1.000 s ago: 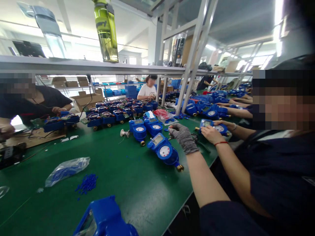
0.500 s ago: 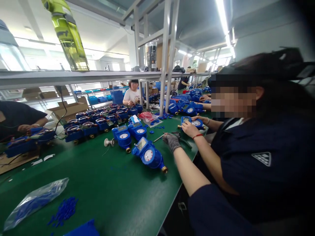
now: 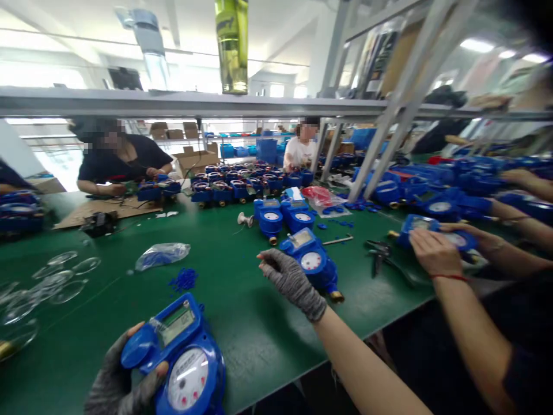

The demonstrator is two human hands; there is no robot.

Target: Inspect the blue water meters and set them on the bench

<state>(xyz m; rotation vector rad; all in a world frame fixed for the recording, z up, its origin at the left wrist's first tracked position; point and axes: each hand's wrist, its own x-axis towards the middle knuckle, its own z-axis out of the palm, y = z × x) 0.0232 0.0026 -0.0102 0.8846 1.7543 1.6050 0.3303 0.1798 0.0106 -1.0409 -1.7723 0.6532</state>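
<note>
"Set the scene!"
"Green worktop [image 3: 246, 300], pale shelf [image 3: 276, 106] above, a co-worker [image 3: 129, 164] beyond the far edge."
"And the hands?"
"Left hand [image 3: 113, 373] wraps a blue meter [image 3: 196, 344] by the near edge; right hand [image 3: 291, 281] hovers half-curled, and I can't tell if it pinches anything."
"Containers?"
"Clear bag [image 3: 164, 253], blue bits [image 3: 158, 259] inside!"

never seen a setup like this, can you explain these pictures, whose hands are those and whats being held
There's no machine: a person wears one camera on the head, looking forward and down, and every picture comes from it. Their own hands wear grey gloves. The left hand grips a blue meter. The right hand is raised near another meter; whether it holds anything small, I can't tell. On the green table lie small blue pieces, a plastic bag and pliers. The bare hands at right are a co-worker's.
</note>
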